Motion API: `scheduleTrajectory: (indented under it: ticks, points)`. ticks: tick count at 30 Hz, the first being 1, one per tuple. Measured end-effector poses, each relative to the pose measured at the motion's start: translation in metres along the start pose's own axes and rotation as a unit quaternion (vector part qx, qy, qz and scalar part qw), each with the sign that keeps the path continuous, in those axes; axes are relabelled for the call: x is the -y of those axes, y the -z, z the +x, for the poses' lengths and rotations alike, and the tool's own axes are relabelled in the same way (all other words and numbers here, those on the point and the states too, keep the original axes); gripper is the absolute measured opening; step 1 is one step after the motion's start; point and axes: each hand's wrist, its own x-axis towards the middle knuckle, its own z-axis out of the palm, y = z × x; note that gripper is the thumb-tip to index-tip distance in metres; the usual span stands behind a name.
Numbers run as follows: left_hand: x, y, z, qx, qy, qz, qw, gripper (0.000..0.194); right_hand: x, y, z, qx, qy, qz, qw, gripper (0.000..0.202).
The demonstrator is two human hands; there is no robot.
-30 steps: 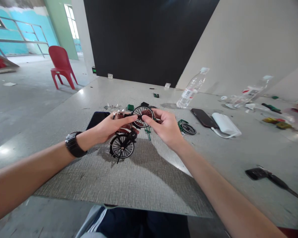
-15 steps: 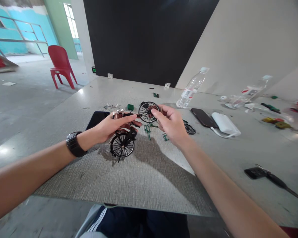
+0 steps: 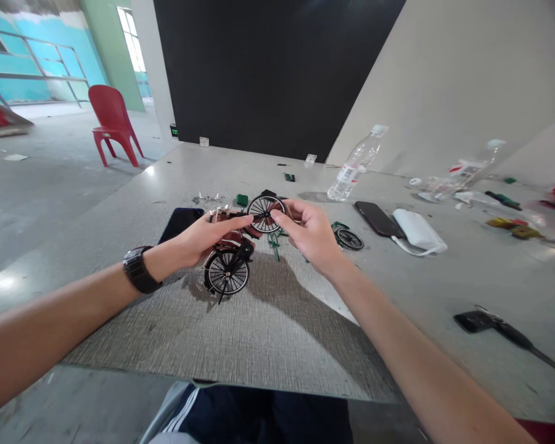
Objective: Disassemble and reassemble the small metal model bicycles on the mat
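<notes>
My left hand [image 3: 208, 237], with a black watch on its wrist, is closed around the frame of a small black model bicycle [image 3: 244, 251]. The bicycle's spoked rear wheel [image 3: 227, 272] hangs below that hand, over the table. Between thumb and fingers my right hand [image 3: 308, 231] grips a second spoked wheel [image 3: 260, 206] with a black piece at its top. This wheel is up against the bicycle's frame near my left fingertips; whether it is joined there I cannot tell. Green bicycle parts [image 3: 274, 245] lie beneath and behind my hands.
A dark phone [image 3: 179, 221] lies behind my left hand. Right of my right hand are a loose wheel [image 3: 350, 239], a plastic bottle [image 3: 357, 165], a brown phone [image 3: 378, 219] and a white power bank [image 3: 419, 229]. A black-handled tool [image 3: 513, 336] lies at the right.
My right hand has moved left with the wheel, bringing it to the bicycle frame in my left hand. My left hand has hardly moved. More of the loose wheel on the table now shows.
</notes>
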Motion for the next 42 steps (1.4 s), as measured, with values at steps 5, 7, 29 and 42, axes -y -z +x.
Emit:
scheduleTrajectory:
  ticks: [5,7,29,42]
  points:
    - [0.000,-0.001,0.000,-0.006,-0.003,0.004,1.000,0.031,0.001,-0.003,-0.001,0.011,-0.002,0.001,1.000,0.036]
    - [0.000,-0.001,0.000,-0.005,-0.002,0.000,1.000,0.033,0.002,-0.003,-0.002,0.011,-0.001,0.000,1.000,0.035]
    - [-0.001,0.000,-0.001,-0.008,0.021,0.003,1.000,0.037,-0.017,0.055,0.015,0.051,-0.006,-0.325,0.944,0.025]
    - [-0.003,-0.002,-0.003,-0.021,-0.007,0.016,1.000,0.031,-0.058,0.079,0.026,0.010,-0.073,-0.466,0.882,0.017]
